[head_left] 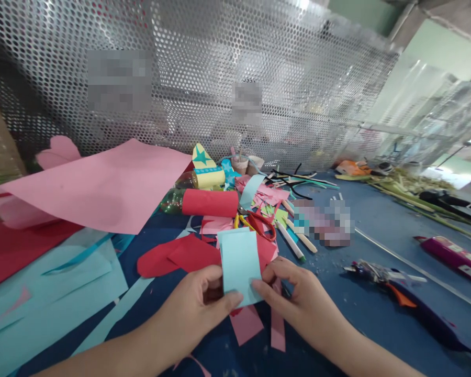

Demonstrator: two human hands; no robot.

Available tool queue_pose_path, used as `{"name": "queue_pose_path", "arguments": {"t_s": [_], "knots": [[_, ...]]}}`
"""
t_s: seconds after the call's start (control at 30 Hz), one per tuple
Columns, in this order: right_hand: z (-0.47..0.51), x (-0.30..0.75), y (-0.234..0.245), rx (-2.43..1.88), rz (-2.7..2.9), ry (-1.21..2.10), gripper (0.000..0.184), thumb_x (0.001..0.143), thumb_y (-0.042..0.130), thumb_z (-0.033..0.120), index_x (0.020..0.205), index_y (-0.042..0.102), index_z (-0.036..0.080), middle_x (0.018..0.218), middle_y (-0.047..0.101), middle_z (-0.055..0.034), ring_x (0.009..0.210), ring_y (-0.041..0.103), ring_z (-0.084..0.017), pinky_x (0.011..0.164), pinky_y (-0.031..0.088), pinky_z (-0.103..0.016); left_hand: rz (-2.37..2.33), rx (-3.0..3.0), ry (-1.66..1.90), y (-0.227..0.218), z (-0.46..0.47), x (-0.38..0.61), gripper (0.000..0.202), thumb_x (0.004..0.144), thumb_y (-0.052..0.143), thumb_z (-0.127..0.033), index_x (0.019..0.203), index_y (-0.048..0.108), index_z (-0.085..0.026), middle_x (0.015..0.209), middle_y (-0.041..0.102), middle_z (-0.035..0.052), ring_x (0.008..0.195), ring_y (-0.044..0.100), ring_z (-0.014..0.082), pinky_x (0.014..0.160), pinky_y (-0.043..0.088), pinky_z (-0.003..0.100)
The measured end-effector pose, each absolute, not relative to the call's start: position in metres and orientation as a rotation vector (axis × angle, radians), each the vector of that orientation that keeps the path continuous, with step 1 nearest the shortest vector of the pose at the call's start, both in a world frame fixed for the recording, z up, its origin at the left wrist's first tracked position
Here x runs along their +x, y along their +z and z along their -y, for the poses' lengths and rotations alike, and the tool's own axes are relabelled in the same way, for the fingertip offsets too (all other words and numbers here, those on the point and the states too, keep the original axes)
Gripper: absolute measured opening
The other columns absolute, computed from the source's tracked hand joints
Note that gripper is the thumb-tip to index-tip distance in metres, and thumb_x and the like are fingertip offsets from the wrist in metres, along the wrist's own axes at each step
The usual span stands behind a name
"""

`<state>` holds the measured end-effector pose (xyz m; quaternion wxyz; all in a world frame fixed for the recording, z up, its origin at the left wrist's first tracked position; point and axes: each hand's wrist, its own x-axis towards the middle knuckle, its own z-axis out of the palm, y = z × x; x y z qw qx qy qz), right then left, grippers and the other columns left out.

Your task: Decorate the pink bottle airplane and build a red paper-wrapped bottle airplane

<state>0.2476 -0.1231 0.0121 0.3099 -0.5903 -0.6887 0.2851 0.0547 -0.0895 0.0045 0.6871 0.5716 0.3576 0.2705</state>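
Observation:
Between my two hands is a light blue piece of paper [241,262], folded or stacked, with a second edge showing at its top left. My left hand [210,298] pinches its lower left side, thumb on the front. At the lower right, my right hand [292,288] grips the same paper with thumb and fingers. Red paper pieces [192,254] lie just behind my left hand. Pink paper strips [248,324] show below the held paper. Scissors with red and yellow handles [259,222] rest behind it, beside a bottle wrapped in red paper [210,203].
A large pink sheet [102,183] and light blue sheets [63,283] cover the left side. To the right lie a glue gun [412,298], a purple cutter-like tool [455,256] and a green-tipped marker [292,243]. A perforated metal screen [204,78] stands along the back.

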Motion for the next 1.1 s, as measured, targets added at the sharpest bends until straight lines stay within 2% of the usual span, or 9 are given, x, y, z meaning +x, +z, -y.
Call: {"name": "queue_pose_path", "arguments": {"t_s": [0.07, 0.13, 0.2, 0.23, 0.4, 0.57, 0.8, 0.93, 1.1], "knots": [[0.123, 0.248, 0.012, -1.539, 1.772, 0.789, 0.025, 0.086, 0.058, 0.041, 0.07, 0.055, 0.021, 0.07, 0.058, -0.0008, 0.069, 0.055, -0.017, 0.063, 0.043, -0.028, -0.788, 1.318, 0.605, 0.006, 0.091, 0.056, 0.028, 0.083, 0.065, -0.037, 0.104, 0.07, -0.019, 0.105, 0.075, 0.0078, 0.097, 0.068, 0.0243, 0.092, 0.048, 0.035], [0.122, 0.249, 0.013, -1.439, 1.656, 0.86, 0.023, 0.084, 0.059, 0.044, 0.085, 0.055, 0.021, 0.08, 0.06, -0.0023, 0.074, 0.057, -0.017, 0.067, 0.046, -0.029, -0.772, 1.357, 0.589, 0.009, 0.094, 0.056, 0.028, 0.086, 0.062, -0.036, 0.106, 0.07, -0.02, 0.107, 0.074, 0.0066, 0.1, 0.067, 0.0248, 0.093, 0.048, 0.035], [0.12, 0.25, 0.016, -1.312, 1.505, 0.968, 0.033, 0.084, 0.059, 0.05, 0.1, 0.053, 0.022, 0.089, 0.06, -0.0037, 0.077, 0.057, -0.017, 0.069, 0.049, -0.029, -0.779, 1.412, 0.532, 0.011, 0.097, 0.056, 0.027, 0.087, 0.059, -0.033, 0.106, 0.071, -0.019, 0.104, 0.074, 0.0056, 0.103, 0.066, 0.0262, 0.09, 0.048, 0.033], [0.119, 0.25, 0.017, -1.27, 1.441, 1.021, 0.037, 0.083, 0.059, 0.054, 0.1, 0.053, 0.022, 0.088, 0.059, -0.0031, 0.075, 0.057, -0.017, 0.067, 0.049, -0.028, -0.793, 1.448, 0.496, 0.013, 0.098, 0.057, 0.026, 0.087, 0.057, -0.032, 0.105, 0.071, -0.019, 0.101, 0.075, 0.0052, 0.101, 0.066, 0.0269, 0.087, 0.049, 0.033], [0.12, 0.25, 0.022, -1.278, 1.298, 1.091, 0.041, 0.076, 0.064, 0.059, 0.071, 0.051, 0.02, 0.063, 0.042, 0.0043, 0.057, 0.04, -0.011, 0.051, 0.039, -0.022, -0.83, 1.572, 0.388, 0.02, 0.1, 0.058, 0.026, 0.087, 0.051, -0.026, 0.098, 0.072, -0.018, 0.092, 0.074, 0.003, 0.092, 0.065, 0.0252, 0.079, 0.048, 0.029], [0.124, 0.25, 0.02, -1.268, 1.29, 1.04, 0.033, 0.08, 0.065, 0.051, 0.076, 0.056, 0.019, 0.065, 0.049, 0.0027, 0.059, 0.044, -0.011, 0.053, 0.04, -0.021, -0.838, 1.564, 0.379, 0.019, 0.098, 0.059, 0.027, 0.086, 0.051, -0.03, 0.097, 0.071, -0.015, 0.094, 0.073, 0.0054, 0.091, 0.064, 0.0243, 0.079, 0.047, 0.028], [0.124, 0.25, 0.02, -1.303, 1.326, 0.941, 0.03, 0.082, 0.063, 0.048, 0.074, 0.059, 0.019, 0.063, 0.054, 0.001, 0.058, 0.05, -0.013, 0.052, 0.044, -0.022, -0.87, 1.571, 0.348, 0.016, 0.098, 0.058, 0.028, 0.085, 0.051, -0.037, 0.082, 0.068, -0.016, 0.08, 0.067, 0.003, 0.077, 0.059, 0.0205, 0.07, 0.043, 0.026], [0.124, 0.25, 0.018, -1.305, 1.322, 0.918, 0.032, 0.081, 0.065, 0.048, 0.07, 0.055, 0.02, 0.061, 0.048, 0.0027, 0.055, 0.046, -0.012, 0.05, 0.042, -0.021, -0.862, 1.587, 0.357, 0.017, 0.098, 0.058, 0.026, 0.084, 0.05, -0.037, 0.073, 0.064, -0.017, 0.069, 0.056, -0.0013, 0.067, 0.049, 0.0158, 0.063, 0.038, 0.023], [0.125, 0.251, 0.018, -1.298, 1.334, 0.916, 0.034, 0.082, 0.064, 0.048, 0.068, 0.052, 0.019, 0.06, 0.044, 0.0037, 0.054, 0.043, -0.01, 0.049, 0.038, -0.021, -0.871, 1.623, 0.36, 0.019, 0.098, 0.059, 0.028, 0.084, 0.047, -0.035, 0.061, 0.05, -0.018, 0.063, 0.041, -0.0035, 0.06, 0.036, 0.0127, 0.056, 0.03, 0.022]]}}
